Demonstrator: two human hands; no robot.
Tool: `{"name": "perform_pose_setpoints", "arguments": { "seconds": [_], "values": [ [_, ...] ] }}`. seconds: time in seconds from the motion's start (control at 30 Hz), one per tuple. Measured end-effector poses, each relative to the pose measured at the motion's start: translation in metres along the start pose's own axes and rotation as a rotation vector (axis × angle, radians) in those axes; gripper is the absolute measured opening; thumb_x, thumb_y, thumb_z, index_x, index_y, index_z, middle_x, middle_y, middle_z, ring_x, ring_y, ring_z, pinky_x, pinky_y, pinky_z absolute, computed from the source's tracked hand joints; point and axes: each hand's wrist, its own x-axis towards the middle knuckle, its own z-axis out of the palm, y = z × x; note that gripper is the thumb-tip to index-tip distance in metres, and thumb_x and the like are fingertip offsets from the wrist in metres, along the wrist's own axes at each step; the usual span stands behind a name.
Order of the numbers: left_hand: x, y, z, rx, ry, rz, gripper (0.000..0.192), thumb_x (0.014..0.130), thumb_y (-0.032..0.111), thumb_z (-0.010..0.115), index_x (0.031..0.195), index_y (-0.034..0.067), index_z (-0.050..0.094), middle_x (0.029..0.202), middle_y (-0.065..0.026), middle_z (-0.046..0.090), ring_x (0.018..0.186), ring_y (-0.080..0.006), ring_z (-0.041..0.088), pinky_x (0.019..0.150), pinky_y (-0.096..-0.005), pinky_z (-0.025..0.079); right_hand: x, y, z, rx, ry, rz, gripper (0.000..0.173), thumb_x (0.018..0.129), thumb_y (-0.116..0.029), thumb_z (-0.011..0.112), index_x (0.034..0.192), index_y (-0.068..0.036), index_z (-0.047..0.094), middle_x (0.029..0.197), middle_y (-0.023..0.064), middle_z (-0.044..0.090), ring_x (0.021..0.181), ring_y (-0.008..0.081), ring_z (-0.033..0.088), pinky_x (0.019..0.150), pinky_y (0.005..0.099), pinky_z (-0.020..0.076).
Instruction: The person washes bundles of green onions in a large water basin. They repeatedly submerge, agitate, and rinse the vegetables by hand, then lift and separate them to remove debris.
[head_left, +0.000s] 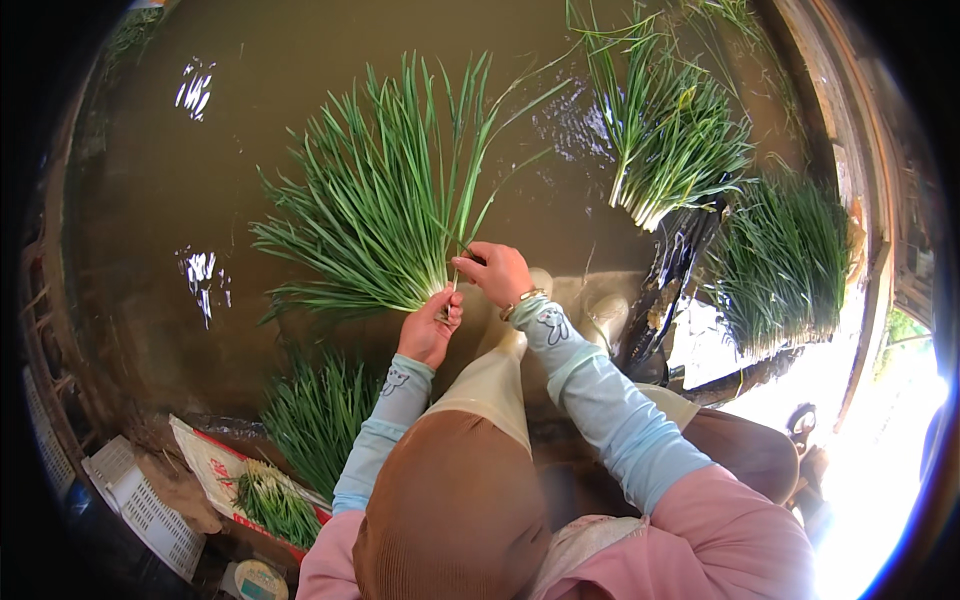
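My left hand (433, 324) is closed round the pale root ends of a fanned bunch of Chinese chives (382, 195), whose long green leaves spread away over muddy water. Just right of the bunch's base is my right hand (495, 271), its thumb and fingertips pinching a thin green strand beside the stalks. Loose long leaves stick out to the upper right of the bunch. Light blue sleeves cover both forearms, and a bracelet circles the right wrist.
Brown water (187, 165) fills the area ahead. A loose heap of chives (675, 142) floats at upper right, near a dense stack of chives (780, 262). At lower left are more chives (322, 412), a printed sack (202, 465) with a small pile (277, 502), and a white plastic crate (146, 510).
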Motion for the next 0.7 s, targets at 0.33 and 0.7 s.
{"name": "perform_pose_setpoints", "arguments": {
  "seconds": [0.33, 0.7],
  "values": [
    [0.004, 0.003, -0.012, -0.037, -0.044, -0.038, 0.02, 0.094, 0.015, 0.054, 0.109, 0.002, 0.052, 0.082, -0.0005, 0.05, 0.069, -0.008, 0.045, 0.061, -0.0196, 0.039, 0.059, -0.01, -0.178, 0.029, -0.155, -0.213, 0.023, 0.086, -0.023, 0.061, 0.089, -0.002, 0.067, 0.093, 0.008, 0.068, 0.078, 0.0147, 0.064, 0.07, 0.0299, 0.0523],
    [-0.017, 0.051, 0.045, -0.459, -0.329, -0.067, 0.009, 0.098, 0.012, 0.046, 0.105, 0.006, 0.045, 0.079, 0.0008, 0.048, 0.069, -0.0085, 0.048, 0.064, -0.022, 0.046, 0.048, 0.08, -0.247, -0.44, 0.618, 0.095, 0.027, 0.084, -0.034, 0.062, 0.091, -0.009, 0.066, 0.081, 0.0151, 0.068, 0.074, 0.0325, 0.067, 0.067, 0.0424, 0.0522]
  ]
}}
